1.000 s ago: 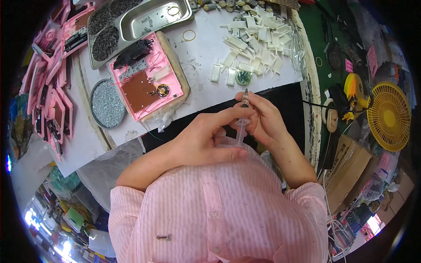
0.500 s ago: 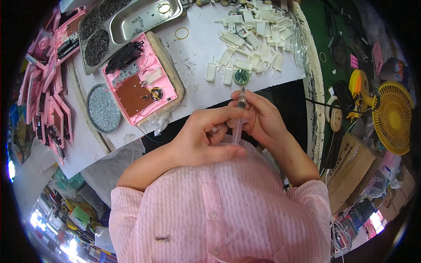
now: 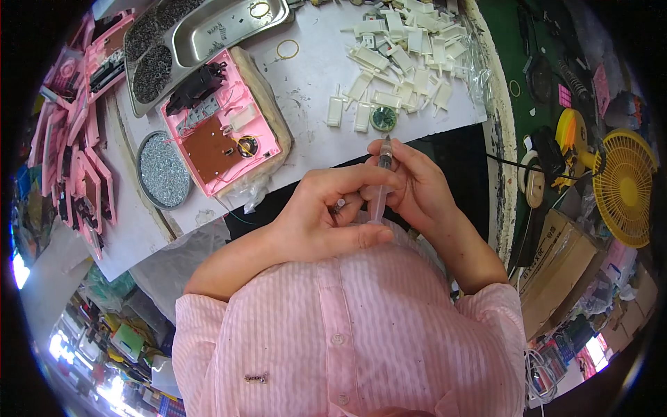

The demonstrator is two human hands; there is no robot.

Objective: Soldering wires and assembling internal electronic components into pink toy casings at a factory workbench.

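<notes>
Both of my hands are around a clear plastic syringe (image 3: pixel 379 203) in front of my chest, its tip pointing away from me toward the table. My left hand (image 3: pixel 326 208) has its index finger across the barrel, with the thumb at the near end. A thin metal-ended rod (image 3: pixel 338 204) is also tucked in its curled fingers; its kind I cannot make out. My right hand (image 3: pixel 420 184) pinches the far part of the syringe between thumb and fingers. Just beyond the tip, a small round container with green contents (image 3: pixel 383 119) rests at the table edge.
White plastic parts (image 3: pixel 417 55) are heaped behind the container. At left lie an opened pink casing (image 3: pixel 222 139) with wiring, a round dish of small metal pieces (image 3: pixel 164 170), a metal tray (image 3: pixel 229 28) and stacked pink casings (image 3: pixel 83 160). A yellow fan (image 3: pixel 625 187) stands right.
My left thumb and the syringe's near end have shifted slightly away from my body. Both hands keep their hold on the syringe. The things on the table look the same.
</notes>
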